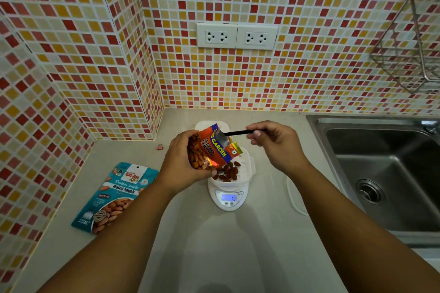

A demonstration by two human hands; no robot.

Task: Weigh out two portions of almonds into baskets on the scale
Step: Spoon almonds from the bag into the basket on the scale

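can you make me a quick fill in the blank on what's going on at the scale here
1. The left hand holds an opened orange bag of salted ____.
2. The right hand pushes a thin black ____ into the bag's mouth.
3. The white basket with almonds sits on the ____.
4. The teal pouch lies flat on the counter, on the ____ side of the scale.

Missing words: almonds; handle; scale; left
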